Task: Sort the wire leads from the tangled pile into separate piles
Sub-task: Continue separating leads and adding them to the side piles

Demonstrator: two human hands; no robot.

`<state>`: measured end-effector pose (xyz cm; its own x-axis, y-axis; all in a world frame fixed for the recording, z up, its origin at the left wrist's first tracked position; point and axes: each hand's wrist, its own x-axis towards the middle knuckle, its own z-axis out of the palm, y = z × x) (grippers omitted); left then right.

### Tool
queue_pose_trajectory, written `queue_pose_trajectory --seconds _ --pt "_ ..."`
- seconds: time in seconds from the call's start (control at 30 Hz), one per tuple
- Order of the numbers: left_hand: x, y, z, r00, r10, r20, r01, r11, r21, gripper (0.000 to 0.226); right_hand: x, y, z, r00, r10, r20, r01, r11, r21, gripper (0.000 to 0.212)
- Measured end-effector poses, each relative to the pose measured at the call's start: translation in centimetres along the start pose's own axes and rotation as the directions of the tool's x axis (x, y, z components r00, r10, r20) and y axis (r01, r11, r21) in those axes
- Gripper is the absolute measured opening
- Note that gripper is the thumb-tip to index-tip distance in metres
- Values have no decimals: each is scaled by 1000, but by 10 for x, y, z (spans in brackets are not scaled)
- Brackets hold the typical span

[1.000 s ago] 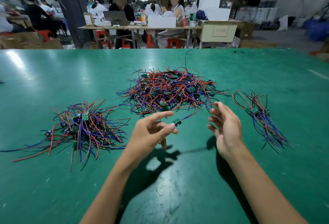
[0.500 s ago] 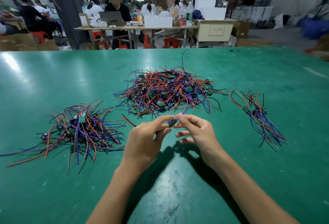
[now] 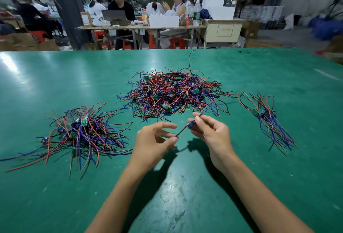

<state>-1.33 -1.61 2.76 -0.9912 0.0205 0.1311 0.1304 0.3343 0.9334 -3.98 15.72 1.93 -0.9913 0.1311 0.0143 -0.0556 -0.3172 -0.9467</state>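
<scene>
A tangled pile of red, blue and black wire leads with small green boards lies at the table's middle. A loose sorted pile spreads at the left, and a small neat bundle lies at the right. My right hand pinches one lead at its small board, just in front of the tangled pile. My left hand pinches the end of that lead's red and black wires between thumb and finger. The lead's blue wire runs back up into the tangled pile.
The green table stretches wide around the piles. Beyond its far edge stand work tables with seated people, boxes and red stools.
My hands, which met at the lead's board half a second ago, have drawn apart. The right hand now has the board and the left slid out along the short wires.
</scene>
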Motion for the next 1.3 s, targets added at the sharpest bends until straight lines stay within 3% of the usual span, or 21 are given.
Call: queue_pose_trajectory --seconds 0.1,0.17,0.3,0.47,0.63,0.87,1.0,1.1,1.3 --pt "0 4 -8 916 -216 339 308 919 -245 30 2 -6 -9 990 -10 137 33 986 -163 15" --pt "0 5 -9 871 -245 426 388 874 -291 35 3 -8 -12 969 4 248 68 957 -281 17" --pt "-1 3 2 952 -149 269 247 891 -381 28 -1 -6 -8 936 15 351 112 934 -339 16" --pt "-3 -1 12 967 -154 201 216 916 -338 26 -3 5 -4 952 -74 297 212 861 -462 14" --pt "-3 -2 12 964 -118 237 214 876 -432 25 -5 1 -3 973 0 232 74 949 -307 5" --pt "-1 4 10 950 -116 292 256 822 -508 22 -8 -2 -2 947 119 300 -73 984 -160 19" --pt "1 3 11 957 -182 225 271 835 -478 11 -8 1 1 940 115 322 -62 983 -170 17" --pt "-2 5 12 972 -150 180 217 867 -449 17 -10 4 3 952 77 298 -28 985 -168 16" --pt "-5 2 18 989 -98 109 134 907 -400 19 -14 20 12 972 -20 234 107 925 -365 23"
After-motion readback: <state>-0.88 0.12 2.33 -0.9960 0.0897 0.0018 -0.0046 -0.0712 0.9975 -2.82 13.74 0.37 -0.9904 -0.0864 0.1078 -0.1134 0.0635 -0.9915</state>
